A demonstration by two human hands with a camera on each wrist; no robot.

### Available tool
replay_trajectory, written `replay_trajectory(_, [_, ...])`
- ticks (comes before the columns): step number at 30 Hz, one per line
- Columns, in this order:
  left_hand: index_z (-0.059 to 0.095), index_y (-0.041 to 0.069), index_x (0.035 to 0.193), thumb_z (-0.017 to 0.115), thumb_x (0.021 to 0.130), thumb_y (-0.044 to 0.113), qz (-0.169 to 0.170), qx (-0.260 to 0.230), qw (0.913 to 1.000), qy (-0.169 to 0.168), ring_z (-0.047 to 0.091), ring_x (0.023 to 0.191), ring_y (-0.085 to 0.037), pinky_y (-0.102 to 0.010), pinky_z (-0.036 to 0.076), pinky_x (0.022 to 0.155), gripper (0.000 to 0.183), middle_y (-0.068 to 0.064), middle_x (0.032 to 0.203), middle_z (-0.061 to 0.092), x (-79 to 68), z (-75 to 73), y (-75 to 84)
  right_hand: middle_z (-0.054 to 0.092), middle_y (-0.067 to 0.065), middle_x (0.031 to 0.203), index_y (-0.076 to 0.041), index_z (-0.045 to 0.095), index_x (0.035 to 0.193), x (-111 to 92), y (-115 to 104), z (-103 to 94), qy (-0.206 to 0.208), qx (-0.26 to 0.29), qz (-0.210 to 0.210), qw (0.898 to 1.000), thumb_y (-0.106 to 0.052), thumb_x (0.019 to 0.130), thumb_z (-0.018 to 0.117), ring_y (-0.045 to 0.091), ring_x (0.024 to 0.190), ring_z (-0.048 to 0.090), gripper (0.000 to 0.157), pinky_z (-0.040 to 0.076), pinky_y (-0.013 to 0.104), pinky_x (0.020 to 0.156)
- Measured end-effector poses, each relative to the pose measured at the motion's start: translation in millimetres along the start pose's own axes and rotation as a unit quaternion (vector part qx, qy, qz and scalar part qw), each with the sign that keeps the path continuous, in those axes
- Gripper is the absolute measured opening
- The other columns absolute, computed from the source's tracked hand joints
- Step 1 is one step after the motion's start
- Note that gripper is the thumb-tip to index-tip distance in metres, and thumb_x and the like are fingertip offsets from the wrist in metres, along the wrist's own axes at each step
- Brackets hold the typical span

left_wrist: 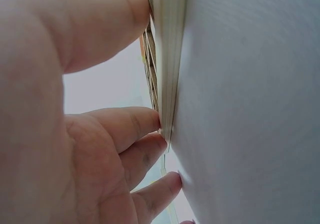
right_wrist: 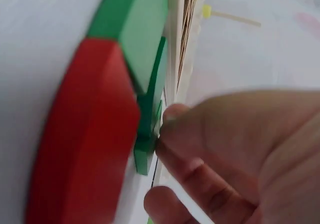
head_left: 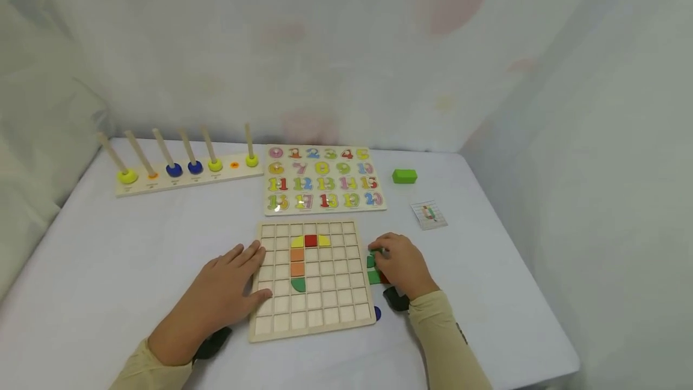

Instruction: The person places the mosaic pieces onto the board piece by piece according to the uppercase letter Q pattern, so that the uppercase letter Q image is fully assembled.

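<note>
A square wooden grid board (head_left: 330, 294) lies on the table with several coloured tiles set in a hook-shaped row: yellow quarter-rounds, a red square (head_left: 311, 241), orange squares (head_left: 297, 262) and a green quarter-round (head_left: 298, 284). My left hand (head_left: 224, 287) rests on the board's left edge, thumb and fingers extended; the left wrist view shows fingertips against its wooden side. Right of the board, my right hand (head_left: 403, 265) bends over loose green tiles. Its thumb and forefinger pinch at the edge of a green tile (right_wrist: 144, 154). Beside it lie a larger green tile (right_wrist: 142, 38) and a red piece (right_wrist: 82, 134).
Behind the board lies a number puzzle (head_left: 325, 179). A peg stand (head_left: 189, 179) with coloured rings is at the back left. A green block (head_left: 405, 176) and a small picture card (head_left: 429, 214) lie at the right. A blue piece (head_left: 378, 313) touches the board's lower right side.
</note>
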State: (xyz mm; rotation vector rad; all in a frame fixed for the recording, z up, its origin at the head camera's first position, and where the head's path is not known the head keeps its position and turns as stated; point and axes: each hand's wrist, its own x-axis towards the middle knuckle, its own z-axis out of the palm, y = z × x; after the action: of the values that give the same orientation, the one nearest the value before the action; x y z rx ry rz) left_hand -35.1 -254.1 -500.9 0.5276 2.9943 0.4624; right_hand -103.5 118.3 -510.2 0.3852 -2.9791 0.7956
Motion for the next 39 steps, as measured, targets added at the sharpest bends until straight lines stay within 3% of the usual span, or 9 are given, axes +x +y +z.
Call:
replay_trajectory(13, [0.048, 0.000, 0.159, 0.074, 0.097, 0.055, 0.005, -0.005, 1.0000, -0.006, 0.038, 0.150, -0.049, -0.071, 0.037, 0.112, 0.087, -0.019, 0.166, 0.041, -0.8, -7.8, 5.3, 0.075, 0.004, 0.123, -0.017, 0.084, 0.117, -4.7, -4.5, -12.1, 0.013, -0.031, 0.082, 0.996, -0.021, 0.091, 0.082, 0.026, 0.114, 0.070, 0.027, 0.061, 0.046, 0.087])
replay_trajectory(15, [0.048, 0.000, 0.159, 0.074, 0.097, 0.054, 0.005, -0.004, 1.0000, -0.008, 0.038, 0.150, -0.049, -0.070, 0.037, 0.113, 0.086, -0.019, 0.166, 0.041, -0.6, -8.9, 6.1, 0.076, 0.004, 0.121, -0.015, 0.083, 0.116, -3.9, -15.5, -12.4, 0.005, -0.033, 0.055, 0.998, -0.021, 0.092, 0.083, 0.027, 0.116, 0.069, 0.025, 0.059, 0.048, 0.093])
replay_trajectory(18, [0.048, -0.001, 0.159, 0.074, 0.098, 0.054, 0.006, -0.002, 1.0000, -0.008, 0.038, 0.150, -0.048, -0.070, 0.037, 0.113, 0.086, -0.019, 0.166, 0.041, -0.7, -10.4, 6.9, 0.078, 0.001, 0.115, -0.016, 0.085, 0.109, 3.0, -38.7, -8.0, -0.024, -0.046, -0.042, 0.998, -0.022, 0.093, 0.085, 0.025, 0.111, 0.070, 0.018, 0.059, 0.045, 0.092])
replay_trajectory(22, [0.048, -0.001, 0.159, 0.074, 0.098, 0.053, 0.001, -0.004, 0.9999, -0.010, 0.038, 0.150, -0.048, -0.070, 0.037, 0.113, 0.086, -0.019, 0.166, 0.041, -2.7, -12.8, 7.9, 0.079, -0.004, 0.110, -0.020, 0.087, 0.101, 16.5, -65.9, 3.6, -0.055, -0.106, -0.186, 0.975, -0.023, 0.094, 0.085, 0.020, 0.098, 0.070, 0.009, 0.060, 0.037, 0.085])
replay_trajectory(25, [0.048, -0.001, 0.159, 0.074, 0.098, 0.052, -0.002, -0.007, 0.9999, -0.013, 0.038, 0.151, -0.048, -0.069, 0.037, 0.114, 0.085, -0.019, 0.166, 0.041, -3.5, -13.5, 9.8, 0.077, -0.006, 0.107, -0.023, 0.088, 0.099, 22.7, -75.8, 9.6, -0.056, -0.148, -0.225, 0.961, -0.022, 0.093, 0.086, 0.018, 0.093, 0.067, 0.006, 0.059, 0.034, 0.080])
replay_trajectory(28, [0.048, -0.001, 0.159, 0.074, 0.098, 0.051, -0.004, -0.004, 0.9999, -0.014, 0.038, 0.151, -0.048, -0.069, 0.037, 0.114, 0.085, -0.019, 0.167, 0.041, -1.8, -11.8, 12.4, 0.076, -0.006, 0.112, -0.023, 0.088, 0.107, 24.1, -76.1, 5.7, -0.093, -0.144, -0.223, 0.960, -0.021, 0.097, 0.082, 0.019, 0.097, 0.068, 0.011, 0.060, 0.035, 0.083])
replay_trajectory(32, [0.048, -0.001, 0.159, 0.074, 0.098, 0.051, -0.008, 0.000, 0.9998, -0.016, 0.037, 0.151, -0.047, -0.069, 0.036, 0.114, 0.084, -0.019, 0.166, 0.041, -0.6, -11.5, 14.3, 0.074, -0.002, 0.125, -0.018, 0.083, 0.121, 15.6, -64.0, -16.2, -0.121, -0.085, -0.167, 0.975, -0.016, 0.103, 0.073, 0.022, 0.118, 0.067, 0.021, 0.056, 0.043, 0.100])
replay_trajectory(35, [0.048, -0.001, 0.159, 0.073, 0.098, 0.051, -0.007, 0.001, 0.9998, -0.016, 0.037, 0.151, -0.048, -0.068, 0.036, 0.115, 0.084, -0.019, 0.166, 0.041, -0.3, -11.5, 14.0, 0.074, -0.002, 0.124, -0.018, 0.083, 0.116, 0.9, -46.0, -32.4, -0.096, -0.074, -0.103, 0.987, -0.012, 0.100, 0.075, 0.023, 0.121, 0.066, 0.019, 0.056, 0.046, 0.100])
replay_trajectory(39, [0.047, -0.001, 0.159, 0.073, 0.098, 0.052, -0.010, 0.005, 0.9999, -0.012, 0.038, 0.151, -0.048, -0.068, 0.037, 0.114, 0.085, -0.019, 0.166, 0.041, -2.9, -11.6, 10.4, 0.075, -0.005, 0.120, -0.020, 0.085, 0.108, -18.6, -23.2, -36.4, -0.118, -0.108, -0.077, 0.984, -0.013, 0.092, 0.084, 0.021, 0.115, 0.068, 0.017, 0.058, 0.042, 0.095])
